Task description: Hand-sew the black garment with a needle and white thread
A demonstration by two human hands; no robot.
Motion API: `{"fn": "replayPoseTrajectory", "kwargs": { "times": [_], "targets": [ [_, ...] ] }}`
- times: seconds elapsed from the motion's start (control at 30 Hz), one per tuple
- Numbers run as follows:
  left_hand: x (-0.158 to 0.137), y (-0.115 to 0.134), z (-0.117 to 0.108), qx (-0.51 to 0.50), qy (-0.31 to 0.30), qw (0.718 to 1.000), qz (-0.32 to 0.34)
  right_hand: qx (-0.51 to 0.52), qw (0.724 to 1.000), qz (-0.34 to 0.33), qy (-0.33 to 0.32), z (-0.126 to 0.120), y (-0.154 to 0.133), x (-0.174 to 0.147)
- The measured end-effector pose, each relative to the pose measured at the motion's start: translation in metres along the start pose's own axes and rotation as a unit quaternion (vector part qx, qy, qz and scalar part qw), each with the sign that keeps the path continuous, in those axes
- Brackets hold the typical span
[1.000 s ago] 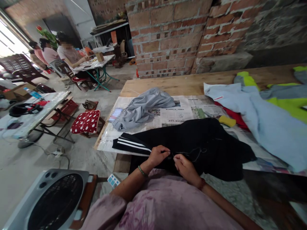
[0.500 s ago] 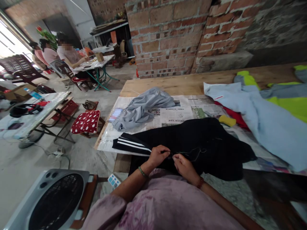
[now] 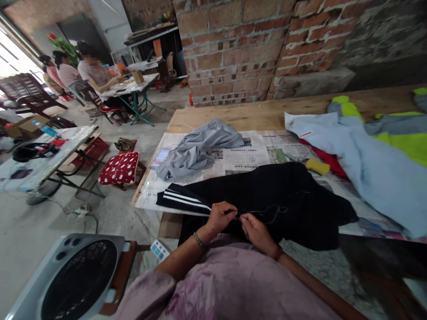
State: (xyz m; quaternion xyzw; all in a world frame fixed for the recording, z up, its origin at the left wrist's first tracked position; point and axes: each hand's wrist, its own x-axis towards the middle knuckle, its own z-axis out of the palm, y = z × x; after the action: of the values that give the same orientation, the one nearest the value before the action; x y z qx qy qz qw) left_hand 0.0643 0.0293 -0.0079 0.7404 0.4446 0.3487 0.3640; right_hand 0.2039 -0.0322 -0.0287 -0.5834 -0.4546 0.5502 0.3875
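Note:
A black garment [image 3: 267, 189] with three white stripes [image 3: 187, 201] on its left end lies across the near edge of the table, partly hanging over it. My left hand [image 3: 222, 218] is closed in a pinch on the black cloth. Close beside it, almost touching, my right hand [image 3: 255, 231] is closed, thumb and fingertips pressed together on something too small to make out. A loose pale thread [image 3: 275, 212] curls over the cloth to the right of my fingers.
Newspaper [image 3: 240, 155] covers part of the wooden table [image 3: 193, 118]. On it are a grey garment [image 3: 207, 144], a yellow sponge-like block [image 3: 317, 166] and a light blue garment [image 3: 360, 155]. A fan-like appliance [image 3: 80, 275] stands at lower left. People [image 3: 96, 75] sit farther back.
My two hands have drawn slightly closer at the fingertips. The view has shifted very slightly; the garments lie as before.

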Motion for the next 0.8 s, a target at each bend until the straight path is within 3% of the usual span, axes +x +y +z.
{"fn": "replayPoseTrajectory", "kwargs": {
  "times": [0.33,0.6,0.8],
  "targets": [
    [-0.004,-0.002,0.006,0.083,0.030,0.995,0.051,0.127,0.990,0.053,0.035,0.014,0.012,0.010],
    [-0.002,0.000,0.007,0.109,0.034,0.992,0.061,0.092,0.992,0.029,0.084,0.017,0.009,0.010],
    [-0.005,-0.001,0.007,0.103,0.036,0.993,0.040,0.026,0.997,-0.002,0.069,0.015,0.007,0.010]
  ]
}}
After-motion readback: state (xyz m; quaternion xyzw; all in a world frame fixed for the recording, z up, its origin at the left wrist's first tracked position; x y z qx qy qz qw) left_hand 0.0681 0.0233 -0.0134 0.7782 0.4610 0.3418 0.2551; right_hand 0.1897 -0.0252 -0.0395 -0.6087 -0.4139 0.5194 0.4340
